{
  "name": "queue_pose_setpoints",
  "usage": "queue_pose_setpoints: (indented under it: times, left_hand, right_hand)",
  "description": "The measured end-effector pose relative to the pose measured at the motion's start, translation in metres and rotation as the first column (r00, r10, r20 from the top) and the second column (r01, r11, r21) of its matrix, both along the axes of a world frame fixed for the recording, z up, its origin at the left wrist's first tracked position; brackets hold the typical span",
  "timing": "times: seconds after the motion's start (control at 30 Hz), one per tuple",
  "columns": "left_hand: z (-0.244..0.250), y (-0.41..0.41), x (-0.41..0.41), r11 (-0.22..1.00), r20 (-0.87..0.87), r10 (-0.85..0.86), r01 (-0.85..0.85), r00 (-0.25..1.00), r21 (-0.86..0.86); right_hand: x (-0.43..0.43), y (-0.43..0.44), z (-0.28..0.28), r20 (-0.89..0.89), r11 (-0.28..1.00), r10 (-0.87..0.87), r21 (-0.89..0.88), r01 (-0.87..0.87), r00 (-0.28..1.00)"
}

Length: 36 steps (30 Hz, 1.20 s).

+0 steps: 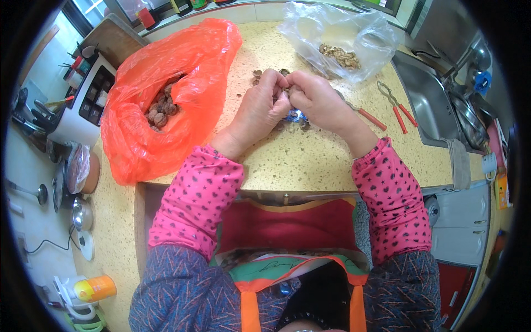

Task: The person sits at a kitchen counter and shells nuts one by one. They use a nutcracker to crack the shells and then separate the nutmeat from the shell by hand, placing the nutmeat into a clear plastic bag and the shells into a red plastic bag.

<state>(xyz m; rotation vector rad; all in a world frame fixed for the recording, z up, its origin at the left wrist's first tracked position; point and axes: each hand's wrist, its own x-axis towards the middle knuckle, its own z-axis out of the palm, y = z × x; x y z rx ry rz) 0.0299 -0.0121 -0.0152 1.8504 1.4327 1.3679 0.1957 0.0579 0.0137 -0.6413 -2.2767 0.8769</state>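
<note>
My left hand (265, 97) and my right hand (313, 97) meet above the counter, fingertips pinched around a small walnut piece (286, 89) that is mostly hidden. Under and behind them lie broken walnut shells (257, 75) and a blue shiny wrapper or sheet (295, 116), partly covered. To the left, an open red plastic bag (199, 95) holds several whole walnuts (161, 112). At the back right, a clear plastic bag (373, 37) contains shelled walnut kernels (340, 56). One red-handled nutcracker (371, 119) lies beside my right hand, its far end hidden; another red-handled nutcracker (396, 106) rests farther right.
A steel sink (423, 91) is set into the counter (298, 166) on the right, with a grey cloth (458, 164) over its front edge. Pans (468, 116) stand beyond it. A white knife and utensil holder (79, 112) and a wooden cutting board (112, 41) stand left.
</note>
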Motion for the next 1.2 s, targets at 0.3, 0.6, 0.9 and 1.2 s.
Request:
queue_pose_setpoints:
  times: [0.3, 0.6, 0.9, 1.2]
  left_hand:
    - [0.000, 0.004, -0.002, 0.999, 0.052, -0.033, 0.035, 0.998, -0.037]
    - [0.007, 0.013, -0.017, 0.998, 0.424, 0.010, 0.014, 0.906, -0.054]
    - [0.014, 0.010, -0.024, 0.989, 0.657, -0.014, 0.106, 0.754, -0.102]
    - [0.009, 0.010, -0.024, 0.974, 0.590, -0.102, 0.200, 0.801, -0.103]
  right_hand:
    - [0.003, 0.005, -0.001, -0.076, 0.963, 0.057, -0.261, -0.075, 0.995]
    - [0.025, -0.002, 0.034, 0.212, 0.971, 0.159, -0.208, -0.115, 0.964]
    - [0.020, -0.018, 0.014, 0.567, 0.915, 0.023, 0.319, -0.246, 0.823]
    - [0.019, 0.003, 0.017, 0.002, 0.888, 0.121, -0.446, -0.107, 0.993]
